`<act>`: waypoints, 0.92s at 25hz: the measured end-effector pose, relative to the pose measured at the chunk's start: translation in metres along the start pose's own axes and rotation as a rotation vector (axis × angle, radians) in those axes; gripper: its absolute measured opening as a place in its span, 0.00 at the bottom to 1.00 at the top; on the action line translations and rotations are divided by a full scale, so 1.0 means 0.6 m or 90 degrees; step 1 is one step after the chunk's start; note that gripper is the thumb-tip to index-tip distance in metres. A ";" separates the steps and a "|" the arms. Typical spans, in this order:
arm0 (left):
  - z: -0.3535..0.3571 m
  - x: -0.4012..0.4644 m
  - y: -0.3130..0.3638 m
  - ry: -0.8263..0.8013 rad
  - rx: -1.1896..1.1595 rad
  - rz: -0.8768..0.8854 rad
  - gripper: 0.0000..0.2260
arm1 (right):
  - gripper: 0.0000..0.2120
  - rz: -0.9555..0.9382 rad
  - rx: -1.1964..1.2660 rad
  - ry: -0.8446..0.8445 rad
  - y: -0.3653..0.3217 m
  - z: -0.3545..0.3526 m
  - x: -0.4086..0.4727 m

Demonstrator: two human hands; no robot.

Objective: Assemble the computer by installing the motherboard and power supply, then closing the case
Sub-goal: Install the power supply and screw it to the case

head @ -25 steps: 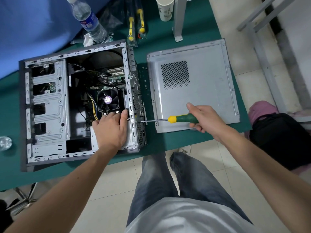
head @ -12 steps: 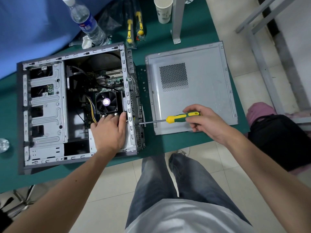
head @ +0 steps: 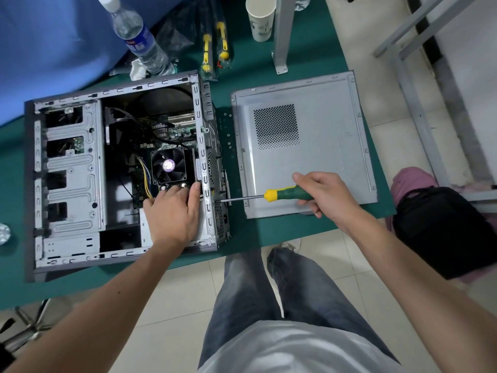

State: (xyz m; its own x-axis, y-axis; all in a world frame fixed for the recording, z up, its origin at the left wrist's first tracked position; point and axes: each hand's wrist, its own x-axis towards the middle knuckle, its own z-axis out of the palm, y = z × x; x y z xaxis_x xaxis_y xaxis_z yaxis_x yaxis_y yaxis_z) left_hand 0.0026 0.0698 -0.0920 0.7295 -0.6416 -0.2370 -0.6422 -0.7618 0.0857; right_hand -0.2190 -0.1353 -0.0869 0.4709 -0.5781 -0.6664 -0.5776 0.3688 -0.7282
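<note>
Power-supply fastening: we press the grey metal power supply box [head: 146,227] with our flat left hand [head: 172,214], right hand [head: 326,195] clenching the green-and-yellow screwdriver [head: 285,194]; next, steady turning.

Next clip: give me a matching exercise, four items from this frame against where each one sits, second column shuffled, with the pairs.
Items:
1. screwdriver
2. side panel
3. paper cup
4. left hand

Places:
A. far edge of the green table, beside a metal post
B. inside the open case, below the CPU fan
C. in the right hand, tip at the case's rear wall
D. flat on the table, right of the case

Pairs: 1-C, 2-D, 3-A, 4-B
</note>
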 end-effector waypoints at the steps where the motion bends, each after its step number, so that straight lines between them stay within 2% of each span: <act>1: 0.000 0.000 0.000 0.000 -0.001 0.000 0.31 | 0.18 0.012 -0.046 0.009 -0.001 0.004 0.001; 3: 0.000 -0.001 0.000 0.003 -0.002 0.001 0.31 | 0.14 0.035 0.009 -0.027 -0.001 0.003 0.003; 5: 0.000 0.000 0.001 0.009 -0.003 0.000 0.31 | 0.01 0.034 0.170 -0.087 -0.001 -0.008 0.003; 7: 0.000 0.001 0.000 0.010 -0.003 -0.002 0.31 | 0.03 0.008 0.175 -0.083 0.000 -0.015 0.001; 10: 0.000 0.000 0.001 0.016 -0.007 -0.002 0.29 | 0.18 0.047 -0.007 -0.033 -0.003 -0.007 -0.003; 11: 0.000 0.000 0.001 0.018 -0.009 -0.001 0.28 | 0.21 0.062 -0.026 -0.035 -0.004 -0.005 -0.003; 12: 0.000 0.000 0.001 0.018 -0.011 0.001 0.27 | 0.20 0.071 -0.004 -0.051 -0.005 -0.004 -0.004; 15: 0.001 0.000 -0.001 0.019 -0.014 0.002 0.28 | 0.05 0.049 0.214 -0.119 -0.002 -0.012 -0.008; 17: 0.002 0.001 -0.002 0.017 -0.008 0.000 0.28 | 0.06 0.011 0.197 -0.095 0.001 -0.014 -0.009; 20: 0.002 0.000 0.000 0.016 -0.003 -0.004 0.28 | 0.20 0.032 0.007 -0.040 -0.003 -0.005 -0.006; 21: 0.002 0.000 0.000 0.017 -0.004 -0.003 0.27 | 0.21 0.048 0.005 -0.048 -0.004 -0.004 -0.004; 23: 0.001 -0.001 0.001 0.016 -0.009 -0.001 0.26 | 0.14 0.065 0.128 -0.085 -0.003 -0.006 -0.003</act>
State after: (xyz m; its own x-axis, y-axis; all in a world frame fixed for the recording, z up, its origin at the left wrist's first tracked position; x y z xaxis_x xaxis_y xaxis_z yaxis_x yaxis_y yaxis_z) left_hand 0.0017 0.0695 -0.0924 0.7360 -0.6426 -0.2130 -0.6378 -0.7637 0.0998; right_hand -0.2213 -0.1374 -0.0840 0.5081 -0.4339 -0.7441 -0.4888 0.5660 -0.6638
